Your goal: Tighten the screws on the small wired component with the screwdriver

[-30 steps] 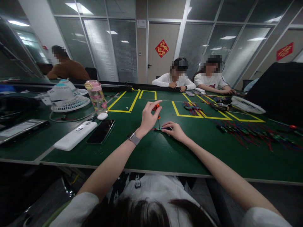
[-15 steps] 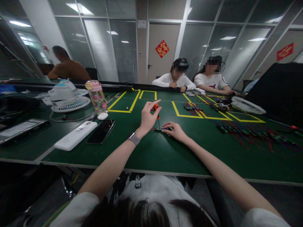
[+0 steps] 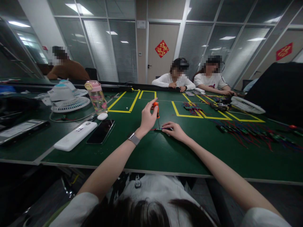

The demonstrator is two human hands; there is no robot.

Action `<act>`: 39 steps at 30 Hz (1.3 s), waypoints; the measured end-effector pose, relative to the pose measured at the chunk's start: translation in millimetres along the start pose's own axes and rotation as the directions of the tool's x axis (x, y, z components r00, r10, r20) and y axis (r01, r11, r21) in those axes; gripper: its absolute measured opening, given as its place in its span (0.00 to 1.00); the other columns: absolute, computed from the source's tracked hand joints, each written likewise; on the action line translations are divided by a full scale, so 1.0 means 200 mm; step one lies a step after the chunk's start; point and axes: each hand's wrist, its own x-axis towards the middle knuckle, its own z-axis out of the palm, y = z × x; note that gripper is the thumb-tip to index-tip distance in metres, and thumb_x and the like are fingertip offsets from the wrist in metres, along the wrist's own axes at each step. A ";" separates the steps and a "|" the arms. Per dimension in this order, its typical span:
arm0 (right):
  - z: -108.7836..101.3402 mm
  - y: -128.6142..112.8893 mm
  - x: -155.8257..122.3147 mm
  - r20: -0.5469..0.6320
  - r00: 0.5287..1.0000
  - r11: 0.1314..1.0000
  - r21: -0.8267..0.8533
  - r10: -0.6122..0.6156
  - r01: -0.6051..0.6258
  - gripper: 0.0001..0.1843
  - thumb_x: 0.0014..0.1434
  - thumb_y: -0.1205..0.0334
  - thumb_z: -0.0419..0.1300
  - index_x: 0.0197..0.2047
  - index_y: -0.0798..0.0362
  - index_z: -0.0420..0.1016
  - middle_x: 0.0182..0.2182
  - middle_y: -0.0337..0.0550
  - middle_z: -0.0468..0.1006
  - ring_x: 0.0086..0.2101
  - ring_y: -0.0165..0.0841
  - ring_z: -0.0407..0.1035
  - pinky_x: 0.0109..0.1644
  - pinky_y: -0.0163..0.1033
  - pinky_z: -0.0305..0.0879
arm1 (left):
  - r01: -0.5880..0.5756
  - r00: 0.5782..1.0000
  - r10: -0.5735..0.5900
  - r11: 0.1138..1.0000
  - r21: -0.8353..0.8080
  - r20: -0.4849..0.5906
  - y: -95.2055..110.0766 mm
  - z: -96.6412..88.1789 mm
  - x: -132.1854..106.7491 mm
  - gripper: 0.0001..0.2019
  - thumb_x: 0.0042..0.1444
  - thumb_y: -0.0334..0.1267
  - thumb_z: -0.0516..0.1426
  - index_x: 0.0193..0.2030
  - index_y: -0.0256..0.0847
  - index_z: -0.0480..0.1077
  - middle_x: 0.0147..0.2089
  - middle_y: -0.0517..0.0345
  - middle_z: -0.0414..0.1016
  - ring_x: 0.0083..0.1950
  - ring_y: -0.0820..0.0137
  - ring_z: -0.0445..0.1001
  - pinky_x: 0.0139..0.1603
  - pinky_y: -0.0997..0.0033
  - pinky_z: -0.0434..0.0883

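My left hand (image 3: 147, 118) pinches the orange handle of a small screwdriver (image 3: 156, 111), held upright with its tip down on a small circuit board (image 3: 161, 129) lying on the green table (image 3: 151, 148). Fingers of my right hand (image 3: 174, 129) press flat on the right end of that board, holding it against the table. Red wires stick out of the board toward the left. A grey watch sits on my left wrist.
A dark phone (image 3: 101, 130), a white power bank (image 3: 75, 135), a white mouse (image 3: 102, 116), a pink-lidded bottle (image 3: 96, 96) and a white fan (image 3: 68, 99) lie to the left. Several wired boards (image 3: 251, 132) are spread at right. Two people (image 3: 196, 80) sit across the table.
The fingers of my left hand have shifted on the screwdriver handle, as in turning it; the handle now shows more between the fingertips. My right hand has stayed on the board.
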 end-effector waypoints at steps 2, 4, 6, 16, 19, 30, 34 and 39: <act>0.00 0.00 0.00 0.003 1.000 1.000 -0.003 -0.003 0.003 0.11 0.56 0.58 0.61 0.40 0.51 0.82 0.43 0.47 0.78 0.43 0.38 0.72 0.51 0.44 0.65 | -0.029 1.000 0.029 0.999 0.030 -0.009 0.01 0.00 0.00 0.14 0.61 0.34 0.53 0.54 0.42 0.68 0.47 0.53 0.73 0.44 0.71 0.72 0.47 0.69 0.70; 0.00 0.00 0.00 0.002 1.000 1.000 -0.005 -0.008 0.008 0.11 0.56 0.58 0.61 0.39 0.51 0.82 0.43 0.47 0.78 0.43 0.38 0.72 0.51 0.44 0.65 | -0.061 0.998 0.061 0.995 0.077 -0.009 0.02 -0.01 0.00 0.12 0.60 0.35 0.55 0.51 0.43 0.70 0.43 0.55 0.72 0.42 0.71 0.71 0.45 0.70 0.70; 0.00 0.00 0.00 -0.004 1.000 1.000 -0.001 -0.011 0.011 0.10 0.56 0.58 0.62 0.39 0.51 0.82 0.42 0.47 0.78 0.43 0.38 0.72 0.51 0.44 0.66 | -0.074 0.997 0.077 0.990 0.124 -0.014 0.03 -0.01 -0.01 0.11 0.59 0.37 0.57 0.48 0.44 0.71 0.41 0.56 0.70 0.41 0.71 0.69 0.44 0.70 0.69; 0.02 0.00 0.00 -0.062 0.998 1.000 0.023 -0.007 0.008 0.08 0.54 0.60 0.64 0.36 0.53 0.81 0.39 0.47 0.79 0.41 0.37 0.73 0.50 0.43 0.66 | -0.056 0.996 0.054 0.998 0.027 0.070 0.02 0.00 -0.01 0.18 0.65 0.33 0.45 0.59 0.43 0.64 0.52 0.52 0.71 0.53 0.69 0.70 0.54 0.67 0.66; 0.02 0.00 0.00 -0.070 0.997 1.000 0.030 0.010 -0.008 0.07 0.53 0.60 0.64 0.34 0.53 0.81 0.39 0.47 0.79 0.41 0.37 0.73 0.50 0.43 0.66 | -0.032 0.999 0.031 0.999 0.022 0.045 0.00 0.00 -0.01 0.18 0.64 0.33 0.45 0.59 0.42 0.65 0.50 0.52 0.73 0.50 0.69 0.71 0.52 0.68 0.68; 0.02 -0.01 0.00 -0.071 0.997 0.999 0.031 -0.004 0.007 0.06 0.53 0.60 0.63 0.33 0.53 0.80 0.39 0.47 0.79 0.40 0.37 0.73 0.49 0.43 0.66 | -0.040 0.998 0.034 0.990 0.132 0.047 0.03 0.00 -0.01 0.15 0.59 0.39 0.56 0.53 0.45 0.69 0.40 0.57 0.67 0.39 0.72 0.68 0.44 0.71 0.68; 0.02 -0.01 0.00 -0.062 0.998 1.000 0.024 -0.008 0.010 0.07 0.54 0.60 0.63 0.34 0.53 0.80 0.39 0.47 0.79 0.40 0.37 0.73 0.49 0.42 0.66 | 0.003 0.996 -0.010 0.997 0.072 0.091 0.02 0.00 -0.01 0.18 0.63 0.36 0.48 0.60 0.45 0.63 0.49 0.53 0.69 0.48 0.70 0.69 0.51 0.68 0.67; 0.02 -0.01 0.00 -0.065 0.998 1.000 0.017 -0.009 0.010 0.07 0.54 0.59 0.63 0.34 0.53 0.80 0.39 0.47 0.79 0.40 0.37 0.73 0.48 0.42 0.66 | 0.030 0.997 -0.031 0.999 0.021 0.074 0.00 0.00 -0.01 0.20 0.64 0.31 0.44 0.61 0.43 0.62 0.53 0.50 0.71 0.52 0.68 0.70 0.55 0.65 0.66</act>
